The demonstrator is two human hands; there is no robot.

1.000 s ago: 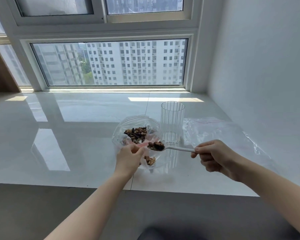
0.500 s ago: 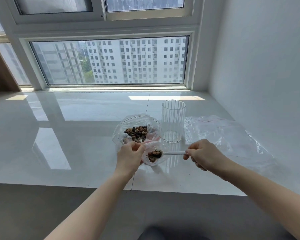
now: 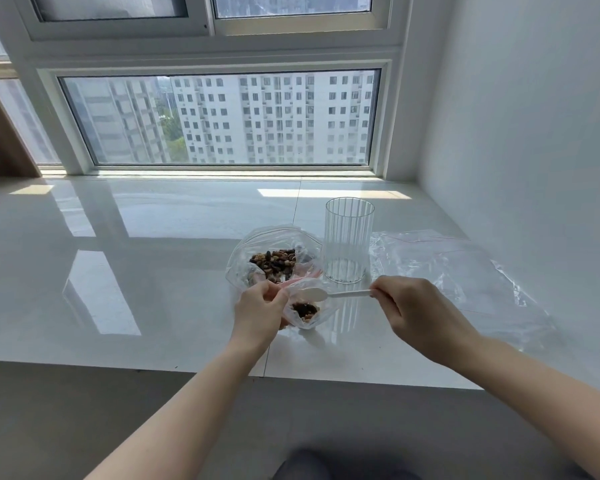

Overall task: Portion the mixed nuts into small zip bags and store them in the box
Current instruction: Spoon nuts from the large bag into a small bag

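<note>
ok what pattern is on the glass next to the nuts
Clear with vertical ribbing on the glass, seen in the head view.

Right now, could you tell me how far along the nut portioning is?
Early. Done: some nuts already lie in the small zip bag. In hand: the left hand pinches that bag's mouth open while the right hand holds the white spoon, empty, over it. Left: most nuts remain in the large bag, spare bags lie unfilled, and no storage box is visible.
</note>
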